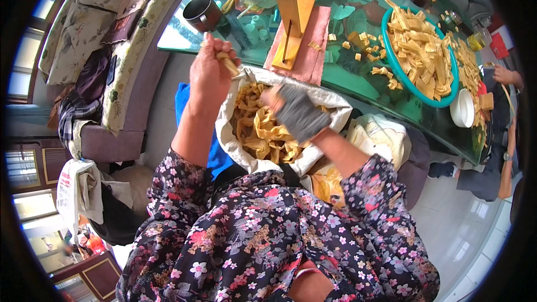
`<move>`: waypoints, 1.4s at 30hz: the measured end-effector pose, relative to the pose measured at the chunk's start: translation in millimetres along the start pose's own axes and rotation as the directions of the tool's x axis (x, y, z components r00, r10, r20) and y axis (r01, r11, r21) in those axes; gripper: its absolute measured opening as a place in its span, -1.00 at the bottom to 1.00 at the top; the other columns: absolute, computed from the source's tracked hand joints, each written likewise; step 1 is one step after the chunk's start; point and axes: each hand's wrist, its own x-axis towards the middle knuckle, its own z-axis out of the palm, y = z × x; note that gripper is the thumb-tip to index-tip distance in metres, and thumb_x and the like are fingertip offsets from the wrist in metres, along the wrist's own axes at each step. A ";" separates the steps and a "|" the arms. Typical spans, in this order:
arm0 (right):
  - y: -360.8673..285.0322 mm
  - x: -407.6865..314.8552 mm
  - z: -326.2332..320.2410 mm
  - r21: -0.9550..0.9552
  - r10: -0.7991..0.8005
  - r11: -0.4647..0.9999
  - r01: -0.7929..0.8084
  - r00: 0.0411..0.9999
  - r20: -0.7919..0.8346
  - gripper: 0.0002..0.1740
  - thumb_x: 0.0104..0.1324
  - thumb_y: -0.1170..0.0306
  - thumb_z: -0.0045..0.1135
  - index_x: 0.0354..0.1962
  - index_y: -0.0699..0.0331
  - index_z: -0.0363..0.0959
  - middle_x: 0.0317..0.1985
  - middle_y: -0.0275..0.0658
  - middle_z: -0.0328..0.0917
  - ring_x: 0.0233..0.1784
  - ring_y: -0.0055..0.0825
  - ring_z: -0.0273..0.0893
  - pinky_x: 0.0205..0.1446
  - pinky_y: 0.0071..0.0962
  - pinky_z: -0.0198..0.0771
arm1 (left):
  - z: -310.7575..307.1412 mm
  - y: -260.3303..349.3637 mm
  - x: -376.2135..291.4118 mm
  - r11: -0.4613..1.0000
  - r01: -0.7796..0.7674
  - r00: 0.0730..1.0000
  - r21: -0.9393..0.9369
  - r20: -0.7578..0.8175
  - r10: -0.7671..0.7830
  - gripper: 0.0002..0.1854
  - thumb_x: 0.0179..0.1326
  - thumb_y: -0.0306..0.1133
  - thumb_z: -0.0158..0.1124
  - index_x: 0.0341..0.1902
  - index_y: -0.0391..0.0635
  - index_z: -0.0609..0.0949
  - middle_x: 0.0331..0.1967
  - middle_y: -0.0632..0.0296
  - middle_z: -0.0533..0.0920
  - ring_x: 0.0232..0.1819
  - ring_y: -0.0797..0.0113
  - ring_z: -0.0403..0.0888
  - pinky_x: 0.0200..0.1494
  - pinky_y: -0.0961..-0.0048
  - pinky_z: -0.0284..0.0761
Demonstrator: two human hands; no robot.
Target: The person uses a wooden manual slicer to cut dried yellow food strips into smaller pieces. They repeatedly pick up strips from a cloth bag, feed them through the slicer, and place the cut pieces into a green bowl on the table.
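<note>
My left hand (209, 69) is raised at the left rim of a white woven sack (226, 140), its fingers closed around a short tan dried strip (227, 63). My right hand (295, 111), in a grey fingerless glove, is blurred over the sack's mouth; whether it holds anything cannot be made out. Crinkled tan dried strips (268, 128) fill the sack below. Beyond it, a wooden stand (287, 21) with an upright post and a thin dark metal bar rests on a pink cloth (312, 61). Small cut pieces (371, 48) lie to its right.
The glass-topped table (356, 90) bears a teal basket (385, 46) heaped with tan strips, a white bowl (462, 109) and a dark metal mug (203, 13). Another person's hand (505, 74) is at the far right. A sofa (134, 71) stands left.
</note>
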 end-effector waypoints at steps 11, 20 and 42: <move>10.9 22.0 -29.2 0.240 0.555 0.826 -0.510 0.810 -0.191 -0.73 0.18 0.23 0.20 -0.36 0.31 0.53 -0.43 -0.21 0.55 -0.31 -0.48 0.54 -0.20 -0.49 0.39 | 15.6 -32.2 -13.1 0.987 0.153 0.980 -0.055 0.135 -0.144 -0.82 0.27 -0.59 -0.04 -0.07 -0.16 0.33 -0.09 0.13 0.45 0.06 0.19 0.49 0.08 0.40 0.47; 8.1 30.4 -29.4 0.424 0.614 0.762 -0.489 0.754 -0.233 -0.82 0.16 0.42 0.22 -0.34 0.38 0.48 -0.36 -0.25 0.52 -0.27 -0.52 0.52 -0.18 -0.53 0.48 | 16.7 -53.7 -7.4 0.992 0.083 0.979 0.097 0.179 -0.099 -0.83 0.28 -0.42 0.10 -0.08 -0.11 0.43 -0.17 0.26 0.55 -0.19 0.52 0.53 -0.06 0.58 0.48; 33.4 61.1 -39.0 0.298 0.618 0.786 -0.541 0.679 -0.396 -0.89 0.14 0.42 0.17 -0.41 0.30 0.57 -0.49 -0.21 0.59 -0.43 -0.46 0.53 -0.29 -0.47 0.40 | 39.8 -62.3 26.7 0.907 0.025 0.998 0.420 0.034 -0.043 -0.82 0.22 -0.34 0.16 -0.17 -0.16 0.55 -0.43 0.39 0.55 -0.42 0.62 0.40 -0.35 0.66 0.30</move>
